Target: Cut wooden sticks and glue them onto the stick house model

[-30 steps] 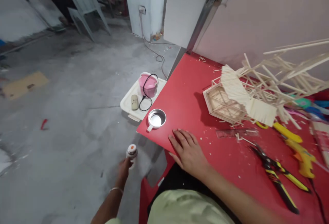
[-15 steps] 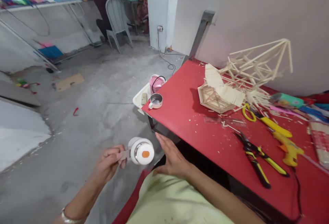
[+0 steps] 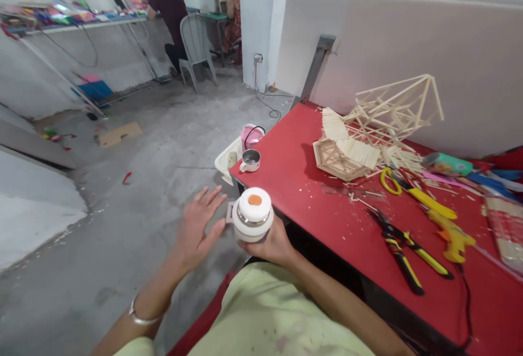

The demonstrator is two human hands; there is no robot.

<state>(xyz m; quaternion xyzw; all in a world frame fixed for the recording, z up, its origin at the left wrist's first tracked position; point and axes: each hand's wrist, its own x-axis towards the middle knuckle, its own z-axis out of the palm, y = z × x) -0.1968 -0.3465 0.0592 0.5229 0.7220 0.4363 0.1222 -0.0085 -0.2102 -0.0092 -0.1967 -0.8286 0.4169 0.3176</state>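
My right hand (image 3: 272, 244) is wrapped round a white thermos flask (image 3: 250, 230), which is upright in front of my body beside the table edge. Its white stopper (image 3: 255, 204) has an orange button on top and a steel ring below. To the left of the flask, my left hand (image 3: 201, 228) is open with fingers spread, near the flask's handle (image 3: 230, 212) and holding nothing. A small steel-lined cup (image 3: 250, 160) with a white outside stands on the near left corner of the red table (image 3: 294, 181).
A wooden stick model (image 3: 347, 149) is on the table. Pliers (image 3: 396, 247), yellow-handled scissors (image 3: 391, 181) and a yellow glue gun (image 3: 451, 236) lie to the right. A white stand with a pink container (image 3: 251, 135) is beyond the corner. A person sits on a grey chair (image 3: 196, 40).
The flask has passed from my left hand to my right and moved up and right. My left hand has let go of its handle and opened.
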